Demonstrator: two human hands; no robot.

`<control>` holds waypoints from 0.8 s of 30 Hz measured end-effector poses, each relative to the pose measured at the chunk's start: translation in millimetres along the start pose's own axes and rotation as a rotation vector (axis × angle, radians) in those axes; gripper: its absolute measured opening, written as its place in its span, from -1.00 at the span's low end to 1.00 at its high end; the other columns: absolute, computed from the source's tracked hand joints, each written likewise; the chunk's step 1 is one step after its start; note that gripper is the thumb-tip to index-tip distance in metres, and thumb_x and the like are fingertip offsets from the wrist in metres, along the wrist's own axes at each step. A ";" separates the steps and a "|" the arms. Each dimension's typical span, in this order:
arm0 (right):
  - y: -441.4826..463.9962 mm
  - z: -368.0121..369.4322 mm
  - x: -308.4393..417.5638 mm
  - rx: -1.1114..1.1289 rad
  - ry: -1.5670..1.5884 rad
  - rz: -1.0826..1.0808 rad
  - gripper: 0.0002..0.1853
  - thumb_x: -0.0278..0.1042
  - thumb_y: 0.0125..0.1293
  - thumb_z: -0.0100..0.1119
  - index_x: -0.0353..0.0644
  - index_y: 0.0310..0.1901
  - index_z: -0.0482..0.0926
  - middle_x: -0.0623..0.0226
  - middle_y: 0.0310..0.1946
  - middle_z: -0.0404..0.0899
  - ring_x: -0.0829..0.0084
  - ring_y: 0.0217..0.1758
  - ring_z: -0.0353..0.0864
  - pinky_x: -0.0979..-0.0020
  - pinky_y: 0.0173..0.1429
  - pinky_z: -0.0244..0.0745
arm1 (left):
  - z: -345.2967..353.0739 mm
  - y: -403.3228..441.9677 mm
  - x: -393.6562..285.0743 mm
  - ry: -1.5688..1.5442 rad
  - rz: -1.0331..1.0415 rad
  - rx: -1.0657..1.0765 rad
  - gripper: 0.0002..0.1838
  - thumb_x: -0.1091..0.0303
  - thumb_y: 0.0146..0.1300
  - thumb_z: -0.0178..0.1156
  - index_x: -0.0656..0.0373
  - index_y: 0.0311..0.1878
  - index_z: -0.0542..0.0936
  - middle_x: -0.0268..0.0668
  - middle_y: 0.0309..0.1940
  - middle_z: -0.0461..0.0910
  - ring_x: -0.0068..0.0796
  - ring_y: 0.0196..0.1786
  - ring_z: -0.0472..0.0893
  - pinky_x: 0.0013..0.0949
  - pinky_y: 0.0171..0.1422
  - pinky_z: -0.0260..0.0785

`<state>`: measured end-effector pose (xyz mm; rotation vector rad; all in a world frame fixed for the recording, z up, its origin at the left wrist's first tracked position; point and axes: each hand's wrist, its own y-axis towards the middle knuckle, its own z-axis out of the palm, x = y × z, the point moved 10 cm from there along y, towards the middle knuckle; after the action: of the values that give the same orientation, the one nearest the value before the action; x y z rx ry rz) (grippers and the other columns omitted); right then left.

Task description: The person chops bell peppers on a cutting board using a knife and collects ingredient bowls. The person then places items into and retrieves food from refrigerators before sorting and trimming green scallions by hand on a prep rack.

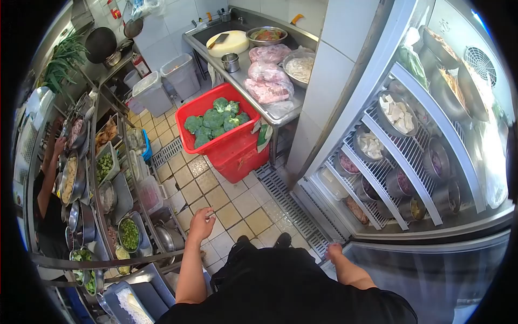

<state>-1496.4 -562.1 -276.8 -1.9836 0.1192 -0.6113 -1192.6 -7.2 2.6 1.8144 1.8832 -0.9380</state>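
The person's left hand [202, 223] is raised over the tiled floor, fingers partly curled; whether it holds anything is unclear. The right hand [334, 251] is at the near edge of the open fridge [377, 235], beside the glass door [426, 270]; its grip cannot be told. The fridge stands to the person's right, its opening facing them, with metal bowls of food on wire shelves [396, 178]. A mark on its inner wall is too small to read. Ahead, a red tub [189, 146] of broccoli [216, 121] is by the worktop's [245, 63] front edge. Toward the worktop's far left corner, a cleaver [218, 40] lies on a round board [232, 47], handle pointing left and nearer.
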 end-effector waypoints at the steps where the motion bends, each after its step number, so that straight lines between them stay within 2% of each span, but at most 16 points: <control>1: 4.4 2.6 0.7 0.035 0.007 -0.005 -0.78 -0.38 0.39 0.14 0.00 0.02 0.39 0.23 -0.33 0.57 0.29 -0.49 0.56 0.19 -0.50 0.47 | -1.0 -0.6 -2.7 -0.012 -0.003 -0.008 -0.64 0.39 0.26 0.31 0.18 0.12 0.63 -0.06 0.06 0.62 -0.15 -0.08 0.72 -0.22 0.03 0.57; 3: 11.8 3.3 -3.0 0.067 0.018 0.002 -0.76 -0.37 0.40 0.14 0.01 0.05 0.38 0.23 -0.31 0.58 0.28 -0.49 0.55 0.18 -0.50 0.47 | 1.6 1.7 -3.7 -0.018 -0.007 -0.003 -0.64 0.40 0.26 0.31 0.18 0.13 0.62 -0.06 0.05 0.62 -0.15 -0.09 0.72 -0.22 0.02 0.57; 5: 13.7 -4.6 -2.5 -0.008 -0.066 -0.051 -0.79 -0.38 0.40 0.14 -0.02 0.02 0.41 0.25 -0.31 0.59 0.27 -0.46 0.58 0.18 -0.51 0.46 | 7.4 6.4 5.7 -0.032 -0.029 -0.009 -0.65 0.40 0.26 0.31 0.17 0.12 0.63 -0.07 0.05 0.62 -0.17 -0.12 0.73 -0.22 0.00 0.57; 6: 14.2 -7.2 -0.8 -0.012 -0.083 -0.087 -0.81 -0.42 0.26 0.23 -0.05 -0.18 0.40 0.26 -0.45 0.53 0.34 -0.54 0.56 0.28 -0.62 0.45 | 14.7 9.6 9.2 -0.028 -0.029 0.011 -0.65 0.40 0.26 0.31 0.17 0.12 0.63 -0.07 0.05 0.62 -0.17 -0.12 0.73 -0.22 0.00 0.57; 7: 4.9 -10.8 -0.9 -0.023 -0.078 -0.068 -0.81 -0.42 0.26 0.23 -0.05 -0.18 0.40 0.26 -0.45 0.53 0.34 -0.54 0.56 0.28 -0.62 0.45 | 22.4 12.9 12.1 -0.038 -0.029 0.025 -0.66 0.39 0.25 0.31 0.17 0.11 0.63 -0.08 0.05 0.62 -0.18 -0.13 0.73 -0.23 -0.01 0.57; 9: -15.2 -30.9 16.5 -0.220 -0.139 -0.172 -0.79 -0.40 0.24 0.26 -0.09 -0.13 0.45 0.24 -0.42 0.57 0.35 -0.48 0.63 0.23 -0.54 0.49 | 42.8 23.7 20.2 -0.042 -0.024 0.069 -0.66 0.39 0.25 0.31 0.17 0.10 0.63 -0.08 0.05 0.62 -0.19 -0.14 0.73 -0.23 -0.01 0.57; 11: 7.8 -47.9 -2.7 -0.339 -0.182 -0.212 -0.71 -0.35 0.22 0.27 -0.14 -0.03 0.50 0.14 -0.31 0.65 0.22 -0.28 0.72 0.14 -0.25 0.59 | 72.5 35.2 32.3 -0.053 -0.018 0.125 -0.66 0.36 0.24 0.31 0.16 0.09 0.64 -0.07 0.04 0.62 -0.21 -0.16 0.73 -0.24 -0.02 0.58; 13: -29.6 -67.6 21.0 -0.632 -0.407 -0.473 -0.63 -0.31 0.21 0.28 -0.16 0.04 0.52 0.06 -0.17 0.68 0.06 -0.05 0.70 0.12 0.08 0.54 | 112.1 48.3 48.2 -0.050 0.010 0.238 -0.64 0.34 0.23 0.32 0.15 0.10 0.64 -0.07 0.02 0.63 -0.22 -0.17 0.73 -0.24 -0.02 0.58; 15: -37.1 -75.9 26.2 -0.545 -0.402 -0.328 -0.53 -0.24 0.22 0.29 -0.18 0.14 0.50 0.00 0.02 0.65 0.01 0.10 0.63 0.12 0.22 0.48 | 154.9 52.3 75.0 -0.044 -0.027 0.336 -0.64 0.34 0.23 0.33 0.14 0.11 0.64 -0.09 0.02 0.65 -0.24 -0.16 0.73 -0.24 -0.02 0.57; 17: -62.1 -83.4 52.1 -0.571 -0.397 -0.311 -0.47 -0.20 0.24 0.30 -0.20 0.22 0.47 0.01 0.09 0.62 0.03 0.15 0.61 0.12 0.22 0.49 | 196.4 50.2 98.9 -0.135 -0.101 0.446 -0.64 0.33 0.26 0.33 0.14 0.12 0.64 -0.12 0.01 0.67 -0.30 -0.16 0.72 -0.27 -0.01 0.55; 19: -56.9 -89.6 80.6 -0.560 -0.464 -0.428 -0.37 -0.13 0.28 0.30 -0.22 0.32 0.41 -0.05 0.17 0.55 0.01 0.19 0.59 0.11 0.24 0.48 | 227.8 47.5 120.8 -0.186 -0.177 0.491 -0.64 0.33 0.29 0.33 0.16 0.13 0.64 -0.15 0.00 0.70 -0.37 -0.17 0.70 -0.31 0.00 0.54; 21: -55.6 -90.2 122.1 -0.648 -0.559 -0.512 -0.32 -0.11 0.31 0.29 -0.25 0.38 0.36 -0.12 0.24 0.49 -0.05 0.22 0.57 0.10 0.29 0.45 | 246.3 42.6 136.4 -0.235 -0.254 0.493 -0.65 0.35 0.30 0.32 0.20 0.13 0.64 -0.19 -0.03 0.71 -0.44 -0.22 0.67 -0.38 -0.01 0.52; 24: -7.7 -90.0 170.1 -0.771 -0.846 -0.849 -0.26 -0.02 0.33 0.28 -0.30 0.40 0.33 -0.19 0.33 0.40 -0.12 0.29 0.51 0.07 0.38 0.39 | 259.7 30.1 163.1 -0.316 -0.385 0.402 -0.65 0.43 0.31 0.31 0.21 0.15 0.62 -0.19 -0.05 0.68 -0.50 -0.23 0.63 -0.41 -0.04 0.51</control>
<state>-1392.3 -688.7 -175.5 -2.8644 -1.2143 -0.1633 -1229.2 -63.8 -298.1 1.3946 1.9701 -1.7314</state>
